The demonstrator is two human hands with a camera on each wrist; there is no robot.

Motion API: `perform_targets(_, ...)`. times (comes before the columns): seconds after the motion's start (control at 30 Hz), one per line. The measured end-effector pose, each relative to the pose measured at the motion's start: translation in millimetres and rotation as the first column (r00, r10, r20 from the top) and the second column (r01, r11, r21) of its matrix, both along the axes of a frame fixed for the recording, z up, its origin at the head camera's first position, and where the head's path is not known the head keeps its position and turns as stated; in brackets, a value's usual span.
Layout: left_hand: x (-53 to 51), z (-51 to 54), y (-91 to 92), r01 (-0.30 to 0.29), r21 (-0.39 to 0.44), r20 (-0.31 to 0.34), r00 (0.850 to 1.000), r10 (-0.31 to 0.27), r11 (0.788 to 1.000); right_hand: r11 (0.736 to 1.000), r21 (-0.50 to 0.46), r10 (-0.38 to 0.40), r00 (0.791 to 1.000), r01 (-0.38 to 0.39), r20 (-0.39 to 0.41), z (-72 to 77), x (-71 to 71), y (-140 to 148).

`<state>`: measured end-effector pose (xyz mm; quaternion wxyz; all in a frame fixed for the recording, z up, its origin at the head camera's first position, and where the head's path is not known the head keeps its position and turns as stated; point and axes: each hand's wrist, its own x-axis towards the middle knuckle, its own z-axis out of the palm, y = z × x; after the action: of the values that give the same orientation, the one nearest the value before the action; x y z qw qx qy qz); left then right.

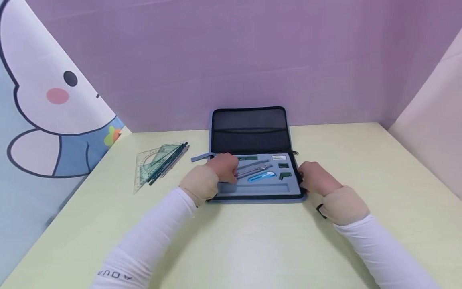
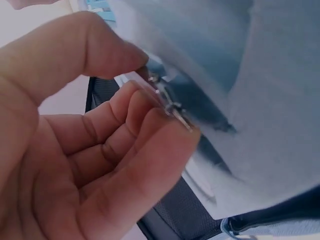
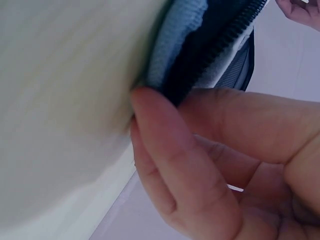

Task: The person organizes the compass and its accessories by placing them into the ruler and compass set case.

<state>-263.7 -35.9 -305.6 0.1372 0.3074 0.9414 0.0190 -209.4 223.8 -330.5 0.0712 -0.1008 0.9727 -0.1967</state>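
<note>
Case edge (image 3: 192,55) sits pinched in right hand (image 1: 318,178), left hand (image 1: 224,165) pinching a metal piece (image 2: 167,100).

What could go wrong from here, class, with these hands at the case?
The left hand pinches a small metal tool, which could slip and drop. The right hand pinches the case by its edge; a tug might jolt the tray and shift the blue cutter lying in it.

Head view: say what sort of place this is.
Probably a screened-off indoor workspace: a pale table, a purple backdrop rising behind it, and a large cartoon print along its left side.
</note>
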Motion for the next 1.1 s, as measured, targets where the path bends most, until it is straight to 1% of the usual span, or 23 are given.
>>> perform_targets(0.2,-1.0,-3.0,4.0,-0.022,-0.029,-0.016,1.0,0.021,0.999,1.0,0.023,-0.006,1.0,0.006,0.004,-0.8,-1.4,-0.7)
perform_targets(0.47,-2.0,-3.0,8.0,-0.043,-0.069,-0.016,0.999,0.042,0.997,0.999,0.034,-0.026,0.999,0.025,0.034,-0.5,-0.3,-2.9)
perform_targets(0.57,-3.0,-2.6,7.1,-0.048,-0.059,-0.009,0.999,0.047,0.997,0.999,0.03,-0.024,0.999,0.023,0.034,-0.3,0.1,-2.7)
perform_targets(0.83,-6.2,-4.5,-0.2,-0.047,0.008,0.024,0.999,0.046,0.999,1.0,0.014,-0.018,0.999,0.018,0.031,0.2,-0.3,-1.7)
perform_targets(0.9,-5.4,-3.9,-1.1,-0.053,0.014,0.03,0.998,0.052,0.999,1.0,0.021,-0.019,0.999,0.018,0.028,0.0,-0.7,-2.3)
perform_targets(1.1,-6.2,-5.1,-0.3,-0.055,0.008,0.021,0.998,0.055,0.998,0.998,0.055,-0.026,0.999,0.024,0.037,1.1,-0.2,-2.7)
